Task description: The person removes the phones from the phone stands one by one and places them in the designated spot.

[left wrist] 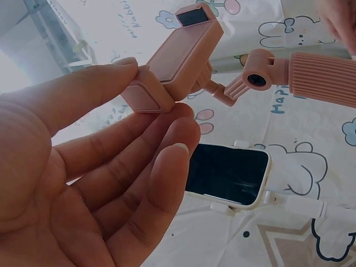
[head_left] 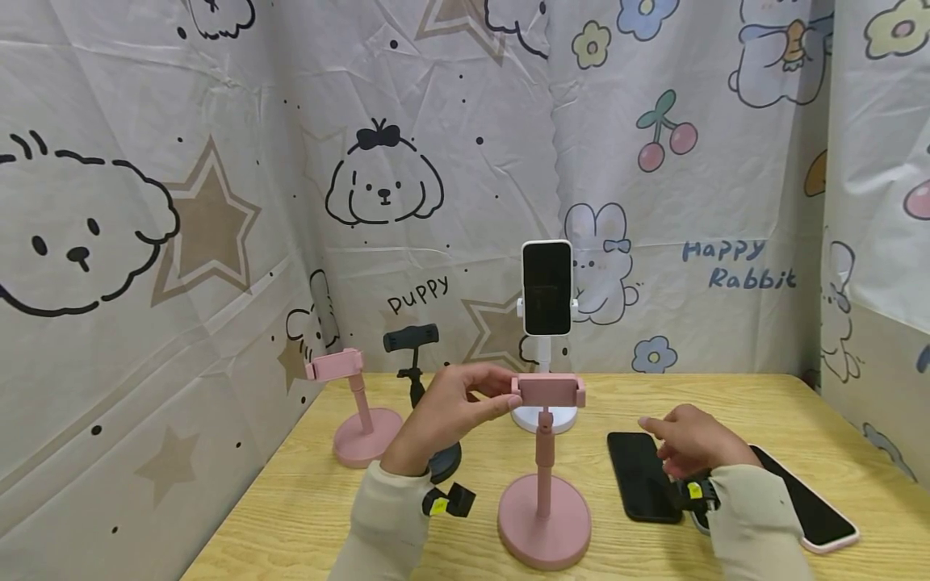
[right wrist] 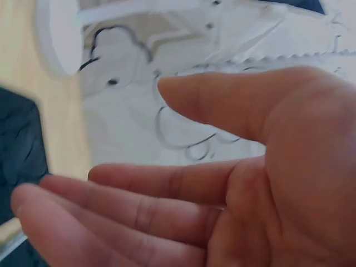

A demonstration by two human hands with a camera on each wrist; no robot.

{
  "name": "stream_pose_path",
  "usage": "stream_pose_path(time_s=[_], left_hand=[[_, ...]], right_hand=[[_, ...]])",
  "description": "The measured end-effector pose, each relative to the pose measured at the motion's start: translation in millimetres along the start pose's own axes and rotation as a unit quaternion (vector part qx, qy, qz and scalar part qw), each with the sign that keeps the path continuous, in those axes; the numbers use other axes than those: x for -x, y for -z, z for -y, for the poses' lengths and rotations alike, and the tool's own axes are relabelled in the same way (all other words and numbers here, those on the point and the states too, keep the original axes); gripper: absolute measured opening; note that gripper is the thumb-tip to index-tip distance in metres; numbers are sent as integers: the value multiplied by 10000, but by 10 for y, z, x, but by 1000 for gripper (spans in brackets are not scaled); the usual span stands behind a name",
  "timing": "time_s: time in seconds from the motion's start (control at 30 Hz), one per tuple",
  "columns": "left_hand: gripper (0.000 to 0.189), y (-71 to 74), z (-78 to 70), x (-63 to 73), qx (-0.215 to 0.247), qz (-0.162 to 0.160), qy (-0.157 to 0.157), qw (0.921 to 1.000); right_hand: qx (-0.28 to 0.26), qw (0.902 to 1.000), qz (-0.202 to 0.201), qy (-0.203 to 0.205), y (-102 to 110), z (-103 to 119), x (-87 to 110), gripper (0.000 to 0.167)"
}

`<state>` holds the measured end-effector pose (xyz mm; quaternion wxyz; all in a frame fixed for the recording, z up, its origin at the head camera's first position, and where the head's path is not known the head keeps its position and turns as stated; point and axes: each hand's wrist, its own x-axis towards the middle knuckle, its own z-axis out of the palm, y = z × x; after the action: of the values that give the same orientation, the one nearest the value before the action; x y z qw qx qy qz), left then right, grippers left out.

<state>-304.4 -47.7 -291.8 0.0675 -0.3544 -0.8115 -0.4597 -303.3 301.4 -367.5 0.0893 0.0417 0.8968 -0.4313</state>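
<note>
In the head view a pink phone stand [head_left: 544,524] stands upright on the table, its holder [head_left: 548,392] turned forward and holding no phone. My left hand [head_left: 452,410] pinches the left end of that holder between thumb and fingers. The left wrist view shows the thumb [left wrist: 97,86] on one face of the clamp end [left wrist: 146,95] and fingertips behind it. My right hand [head_left: 693,442] hovers over the right of the table with fingers loosely bent and nothing in them. Below it lies a black phone [head_left: 635,468], face up.
Right of the black phone lies a phone with a pale pink edge [head_left: 828,516], partly behind my sleeve. A white stand [head_left: 543,351] at the back carries a phone [head_left: 547,286]. Another pink stand [head_left: 366,436] and a black stand [head_left: 411,339] are at left. Printed curtains enclose the table.
</note>
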Motion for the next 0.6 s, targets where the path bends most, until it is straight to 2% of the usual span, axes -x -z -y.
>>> stream_pose_path(time_s=[0.2, 0.33, 0.6], left_hand=[[28, 3, 15, 1, 50, -10, -17, 10000], [27, 12, 18, 6, 41, -51, -29, 10000], [27, 22, 1, 10, 91, -56, -36, 9999]], right_hand=[[-173, 9977, -72, 656, -6, 267, 100, 60], [-378, 9937, -79, 1049, -11, 454, 189, 61], [-864, 9757, 25, 2014, -32, 772, 459, 52]])
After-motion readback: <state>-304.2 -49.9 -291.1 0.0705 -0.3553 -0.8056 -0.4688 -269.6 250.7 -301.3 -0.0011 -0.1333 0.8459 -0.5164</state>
